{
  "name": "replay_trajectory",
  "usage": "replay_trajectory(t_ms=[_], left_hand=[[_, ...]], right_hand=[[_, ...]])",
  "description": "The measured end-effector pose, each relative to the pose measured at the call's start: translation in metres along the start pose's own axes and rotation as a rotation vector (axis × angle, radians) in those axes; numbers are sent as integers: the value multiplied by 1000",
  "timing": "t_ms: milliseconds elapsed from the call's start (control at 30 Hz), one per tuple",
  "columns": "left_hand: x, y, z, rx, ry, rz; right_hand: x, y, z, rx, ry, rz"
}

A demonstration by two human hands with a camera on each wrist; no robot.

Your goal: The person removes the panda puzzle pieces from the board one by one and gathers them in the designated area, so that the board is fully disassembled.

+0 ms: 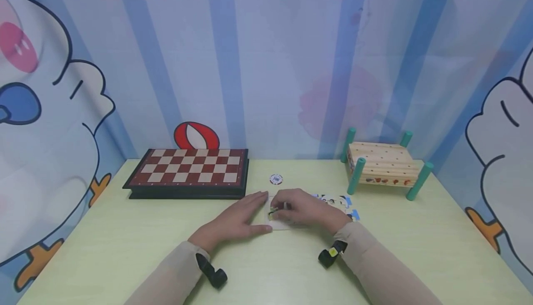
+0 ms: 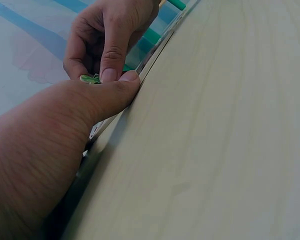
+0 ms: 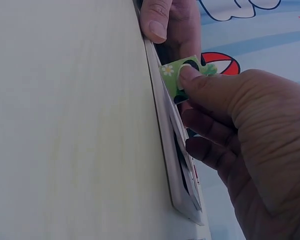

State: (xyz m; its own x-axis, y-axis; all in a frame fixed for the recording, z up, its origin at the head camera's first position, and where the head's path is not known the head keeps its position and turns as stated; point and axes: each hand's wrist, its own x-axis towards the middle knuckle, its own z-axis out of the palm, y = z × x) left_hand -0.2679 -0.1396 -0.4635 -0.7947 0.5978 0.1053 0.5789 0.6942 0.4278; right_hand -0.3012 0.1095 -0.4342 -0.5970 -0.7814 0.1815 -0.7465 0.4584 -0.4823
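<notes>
A thin white puzzle board (image 1: 285, 226) lies flat on the pale table. My right hand (image 1: 307, 208) is over its left part and pinches a green puzzle piece (image 3: 169, 71) between thumb and fingers. The piece carries a white flower and dark shapes, and stands tilted above the board in the right wrist view. My left hand (image 1: 237, 219) rests at the board's left edge, fingers stretched out, thumb along the near left corner. Blue and white panda-patterned pieces (image 1: 333, 199) show on the board's right part; my right hand hides its middle.
A checkered chessboard case (image 1: 195, 168) stands at the back left. Behind the puzzle lies a round chip marked 100 (image 1: 276, 179). At the back right is a wooden peg bench (image 1: 383, 159) with green legs. A printed curtain (image 1: 270, 64) hangs along the table's far edge.
</notes>
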Motion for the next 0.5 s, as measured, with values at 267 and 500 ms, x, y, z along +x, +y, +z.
replay_trajectory(t_ms=[267,500], left_hand=[[1,0,0,12,-9,-25],[1,0,1,9,-14,-30]], right_hand=[[-1,2,2,6,21,-83],[-1,1,1,23,25,-98]])
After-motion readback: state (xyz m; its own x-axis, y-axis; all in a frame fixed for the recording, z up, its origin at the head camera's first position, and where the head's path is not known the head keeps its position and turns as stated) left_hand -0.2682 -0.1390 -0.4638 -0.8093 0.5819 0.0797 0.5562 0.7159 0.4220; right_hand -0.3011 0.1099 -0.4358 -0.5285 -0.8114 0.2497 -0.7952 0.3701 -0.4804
